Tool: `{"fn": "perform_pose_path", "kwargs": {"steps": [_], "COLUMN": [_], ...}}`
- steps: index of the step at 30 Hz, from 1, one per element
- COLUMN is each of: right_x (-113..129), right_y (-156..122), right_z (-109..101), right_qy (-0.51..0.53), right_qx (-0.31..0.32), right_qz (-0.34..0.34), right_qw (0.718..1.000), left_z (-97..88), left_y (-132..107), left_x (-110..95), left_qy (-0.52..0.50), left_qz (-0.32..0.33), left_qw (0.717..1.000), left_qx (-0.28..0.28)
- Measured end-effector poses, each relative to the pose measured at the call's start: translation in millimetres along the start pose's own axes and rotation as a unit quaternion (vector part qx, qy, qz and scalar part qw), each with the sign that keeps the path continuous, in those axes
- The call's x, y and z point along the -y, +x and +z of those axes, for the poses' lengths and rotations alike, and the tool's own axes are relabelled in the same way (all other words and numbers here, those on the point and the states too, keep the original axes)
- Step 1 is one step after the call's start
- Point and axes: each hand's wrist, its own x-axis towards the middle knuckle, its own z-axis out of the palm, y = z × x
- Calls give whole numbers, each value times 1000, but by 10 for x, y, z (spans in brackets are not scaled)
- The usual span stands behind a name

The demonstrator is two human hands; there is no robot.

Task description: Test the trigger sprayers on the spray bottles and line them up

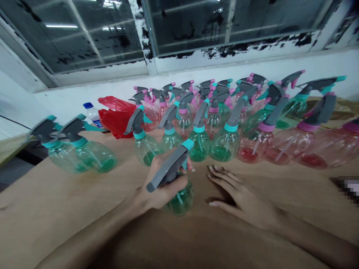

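Observation:
My left hand [159, 186] is wrapped round the neck of a green spray bottle [179, 198] with a grey trigger head and teal nozzle; the bottle stands on the brown table [70, 209]. My right hand [238, 194] lies flat on the table just right of that bottle, fingers stretched out, holding nothing. Right behind both hands stands a row of green spray bottles [199, 144].
Several green and pink spray bottles [260, 138] crowd the back of the table up to the white wall. Two green bottles [84, 153] stand apart at the left. A red plastic bag [116, 116] and a blue-capped bottle [92, 114] sit at the back left.

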Motion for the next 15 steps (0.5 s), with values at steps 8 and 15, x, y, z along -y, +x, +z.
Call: {"fn": "perform_pose_path", "kwargs": {"steps": [8,15], "right_x": [-7,9], "right_y": [-2,5], "right_z": [28,3], "right_qy": [12,-5], "right_qx": [-17,-4], "right_qz": [-6,-4], "right_qw": [1000,1000], "left_z": [134,135], "left_y": [-1,-18], "left_x": [8,36], "left_qy": [-21,9], "left_qz": [-55,-39], "left_qw": [996,997], "left_qx": [-69,-69]}}
